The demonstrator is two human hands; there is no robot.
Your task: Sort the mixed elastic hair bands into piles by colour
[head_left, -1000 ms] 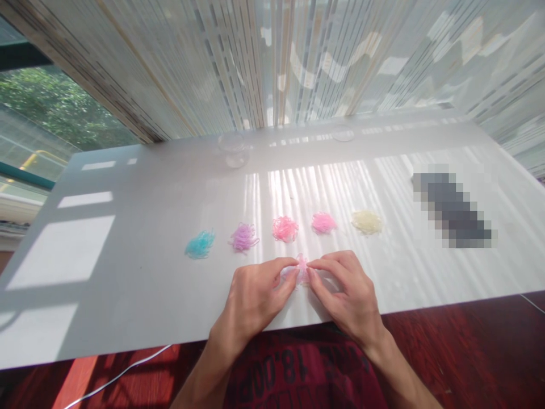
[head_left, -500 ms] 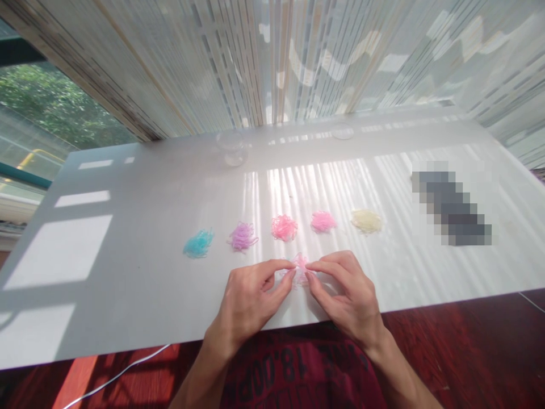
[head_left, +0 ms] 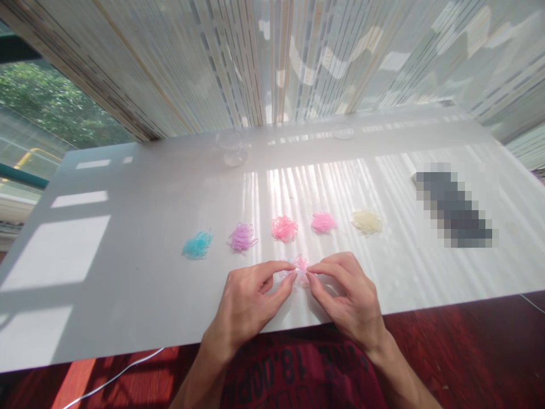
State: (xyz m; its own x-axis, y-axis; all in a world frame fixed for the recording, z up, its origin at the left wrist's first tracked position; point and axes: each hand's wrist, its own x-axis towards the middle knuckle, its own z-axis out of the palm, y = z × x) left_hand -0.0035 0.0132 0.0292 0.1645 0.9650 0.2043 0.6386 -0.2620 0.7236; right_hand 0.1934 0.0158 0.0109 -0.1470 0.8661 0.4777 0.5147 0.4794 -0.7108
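Close to the table's near edge lies a loose pile of pale pink rubber bands (head_left: pixel 302 262), with a few other tints among them. My left hand (head_left: pixel 249 292) reaches it from the left, thumb and index finger pinched on bands. From the right, my right hand (head_left: pixel 351 289) pinches at the same pile, its fingertips a small gap from the left ones. The fingers partly hide the pile. Beyond it, sorted piles of bands form a row: blue (head_left: pixel 197 245), purple (head_left: pixel 242 237), coral pink (head_left: pixel 284 228), bright pink (head_left: pixel 323 222) and pale yellow (head_left: pixel 367 221).
The white table (head_left: pixel 149 227) carries a clear round container (head_left: pixel 235 156) at the back and a clear flat disc (head_left: pixel 343 132) to its right. A blurred-out dark object (head_left: pixel 455 209) lies at right. Striped curtains (head_left: pixel 238 62) hang along the far edge.
Both hands stay at the near pile, with only slight fingertip movement. The view has shifted very slightly.
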